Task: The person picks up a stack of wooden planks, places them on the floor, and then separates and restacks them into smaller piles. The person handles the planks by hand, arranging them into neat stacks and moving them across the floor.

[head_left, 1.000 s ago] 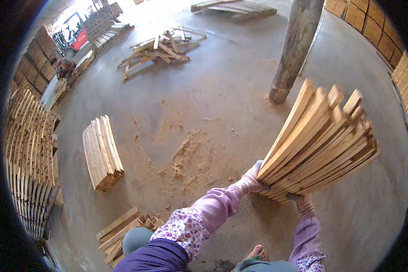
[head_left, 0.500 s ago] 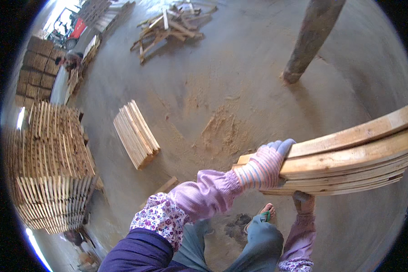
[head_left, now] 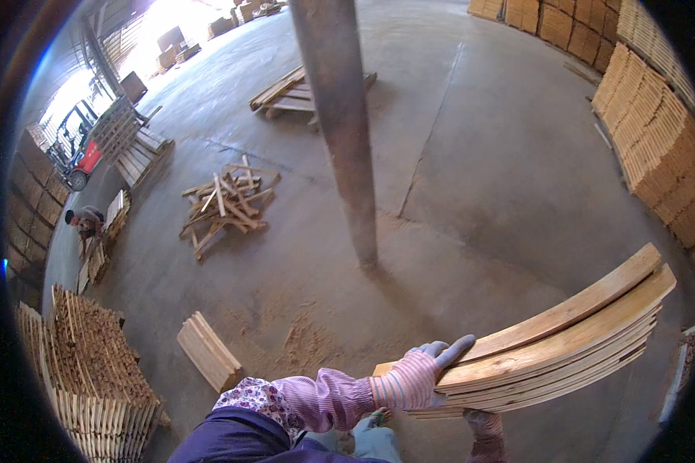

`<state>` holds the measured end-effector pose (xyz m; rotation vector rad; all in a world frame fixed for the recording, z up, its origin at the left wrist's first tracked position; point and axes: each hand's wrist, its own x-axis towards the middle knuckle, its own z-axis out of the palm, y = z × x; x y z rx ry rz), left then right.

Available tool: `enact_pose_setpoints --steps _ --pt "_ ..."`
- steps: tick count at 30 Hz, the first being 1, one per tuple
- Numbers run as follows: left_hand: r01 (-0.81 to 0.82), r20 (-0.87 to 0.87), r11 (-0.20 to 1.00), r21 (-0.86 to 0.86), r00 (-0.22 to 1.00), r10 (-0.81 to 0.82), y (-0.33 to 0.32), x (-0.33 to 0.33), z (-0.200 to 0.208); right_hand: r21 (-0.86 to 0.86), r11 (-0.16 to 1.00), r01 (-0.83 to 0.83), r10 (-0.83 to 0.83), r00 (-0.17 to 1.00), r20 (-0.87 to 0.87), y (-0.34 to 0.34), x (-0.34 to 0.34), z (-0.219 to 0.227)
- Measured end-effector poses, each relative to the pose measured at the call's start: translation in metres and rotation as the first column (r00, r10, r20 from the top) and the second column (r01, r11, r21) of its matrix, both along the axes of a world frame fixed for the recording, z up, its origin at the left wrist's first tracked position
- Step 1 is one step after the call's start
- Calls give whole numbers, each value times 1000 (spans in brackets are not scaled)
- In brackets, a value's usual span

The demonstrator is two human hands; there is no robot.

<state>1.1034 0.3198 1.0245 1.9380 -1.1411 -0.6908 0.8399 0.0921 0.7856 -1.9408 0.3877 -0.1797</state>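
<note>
A stack of wooden boards (head_left: 556,347) is held off the floor, stretching away to the right, with one board lying loose on top. My left hand (head_left: 421,376), in a striped glove with grey fingertips, wraps over the near end of the stack. Its fingers lie across the top and are closed on the wood. Beneath the stack is my right hand (head_left: 484,426), also gloved, supporting the boards from below. The boards hide part of its fingers.
Another small board stack (head_left: 208,351) lies on the floor to the left, near a tall lumber pile (head_left: 104,363). A post (head_left: 340,139) rises ahead, beside scrap wood (head_left: 228,202) and a pallet (head_left: 289,96). A person (head_left: 85,220) bends at far left, near a red forklift (head_left: 77,150).
The view has tilted up and turned right, bringing the pallet and right-hand lumber stacks into sight. Both my hands still hold the boards, which have swung with me.
</note>
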Motion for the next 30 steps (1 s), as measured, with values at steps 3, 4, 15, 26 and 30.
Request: enact_pose_setpoints --steps 3,4,15,26,30 --pt "-10 30 997 -72 999 12 -48 16 47 -331 941 -66 52 997 -53 -55 25 73" --pt "-2 52 997 -81 999 7 -58 26 59 -262 965 -6 -10 998 -59 -55 41 105" --pt "183 141 953 -240 978 -152 -292 299 128 158 910 382 -385 923 -17 -271 299 173" --pt "330 334 941 -81 898 -286 -560 683 192 -121 951 286 -275 957 96 -515 688 183" --pt "191 412 966 -174 905 -105 -660 851 201 -203 952 229 -180 955 235 -657 904 175"
